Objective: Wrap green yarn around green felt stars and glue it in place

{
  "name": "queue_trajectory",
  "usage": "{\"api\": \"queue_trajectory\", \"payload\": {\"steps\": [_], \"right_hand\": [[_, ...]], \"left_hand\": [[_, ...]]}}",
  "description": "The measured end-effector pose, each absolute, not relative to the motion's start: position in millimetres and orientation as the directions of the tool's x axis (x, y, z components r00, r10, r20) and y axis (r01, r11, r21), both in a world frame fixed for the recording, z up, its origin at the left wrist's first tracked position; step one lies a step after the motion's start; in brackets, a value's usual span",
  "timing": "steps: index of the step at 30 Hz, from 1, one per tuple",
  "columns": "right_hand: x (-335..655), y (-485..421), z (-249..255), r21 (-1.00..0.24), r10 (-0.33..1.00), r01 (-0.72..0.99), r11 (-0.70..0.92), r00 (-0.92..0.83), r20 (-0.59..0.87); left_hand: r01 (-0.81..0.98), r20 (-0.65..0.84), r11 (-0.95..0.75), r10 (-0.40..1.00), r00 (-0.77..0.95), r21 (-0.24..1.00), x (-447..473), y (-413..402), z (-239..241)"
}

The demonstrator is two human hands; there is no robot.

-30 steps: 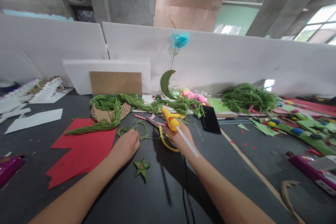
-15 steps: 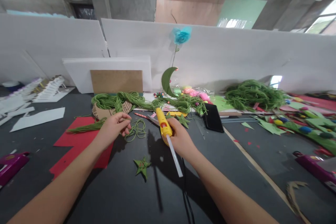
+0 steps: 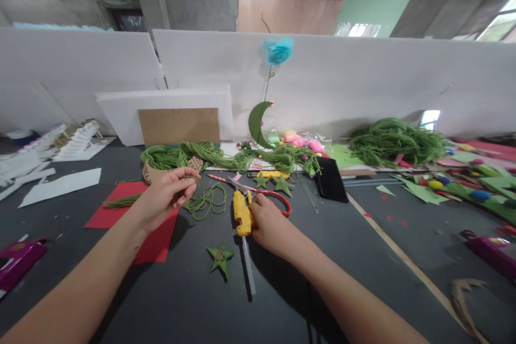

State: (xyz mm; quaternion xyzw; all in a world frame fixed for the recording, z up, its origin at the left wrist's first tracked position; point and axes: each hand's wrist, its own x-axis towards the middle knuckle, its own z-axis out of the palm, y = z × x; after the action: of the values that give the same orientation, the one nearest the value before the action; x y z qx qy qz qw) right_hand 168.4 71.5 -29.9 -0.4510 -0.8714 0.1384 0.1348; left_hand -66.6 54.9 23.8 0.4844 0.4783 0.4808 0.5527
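My right hand (image 3: 270, 223) is closed around a yellow glue gun (image 3: 242, 215) that lies low on the dark table (image 3: 193, 301), its clear glue stick (image 3: 249, 269) pointing toward me. My left hand (image 3: 167, 196) is pinched on a loose strand of green yarn (image 3: 207, 199) just left of the gun. A small green felt star (image 3: 220, 258) lies on the table between my arms. Red-handled scissors (image 3: 262, 193) rest just beyond the gun.
A red paper sheet (image 3: 116, 215) lies under my left wrist. Bundles of green yarn (image 3: 226, 158), a black phone (image 3: 330, 178), a green crescent with a blue flower (image 3: 258, 123), white foam boards (image 3: 169, 113) and felt scraps (image 3: 451, 183) crowd the back. Purple objects (image 3: 18, 258) sit at both sides.
My right hand has lowered the glue gun from upright in the air down onto the table. My left hand has lifted off the table, pinching the green yarn strand.
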Motion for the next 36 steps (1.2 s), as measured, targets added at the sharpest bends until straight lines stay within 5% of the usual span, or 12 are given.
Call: {"api": "queue_trajectory", "payload": {"steps": [9, 11, 14, 17, 22, 26, 32, 36], "right_hand": [[167, 57, -15, -0.247, 0.830, 0.793, 0.557, -0.540, 0.141], [161, 49, -9, -0.444, 0.822, 0.696, 0.564, -0.524, 0.222], [151, 44, -6, -0.877, 0.808, 0.263, 0.402, -0.553, 0.204], [147, 46, -7, -0.979, 0.830, 0.120, 0.168, -0.553, 0.075], [157, 52, 2, -0.898, 0.891, 0.347, 0.272, -0.444, 0.098], [157, 47, 5, -0.779, 0.809, 0.490, 0.392, -0.587, 0.038], [149, 43, -6, -0.430, 0.844, 0.789, 0.438, -0.526, -0.106], [152, 45, -2, -0.465, 0.837, 0.764, 0.447, -0.540, -0.084]], "left_hand": [[-0.058, -0.159, 0.177, 0.959, 0.234, 0.982, -43, 43, 11], [0.007, -0.202, 0.207, 0.945, 0.258, 0.978, -32, 37, 7], [0.051, -0.219, 0.215, 0.914, 0.342, 0.975, -19, 30, 3], [0.087, -0.232, 0.216, 0.907, 0.352, 0.973, -18, 28, 0], [0.278, -0.230, 0.157, 0.941, 0.251, 0.948, -36, 29, -5], [0.613, -0.127, -0.057, 0.959, 0.252, 0.788, -42, 20, -15], [0.703, -0.082, -0.214, 0.929, 0.361, 0.678, -29, 4, -32], [0.689, -0.076, -0.260, 0.906, 0.416, 0.676, -32, 4, -32]]}}
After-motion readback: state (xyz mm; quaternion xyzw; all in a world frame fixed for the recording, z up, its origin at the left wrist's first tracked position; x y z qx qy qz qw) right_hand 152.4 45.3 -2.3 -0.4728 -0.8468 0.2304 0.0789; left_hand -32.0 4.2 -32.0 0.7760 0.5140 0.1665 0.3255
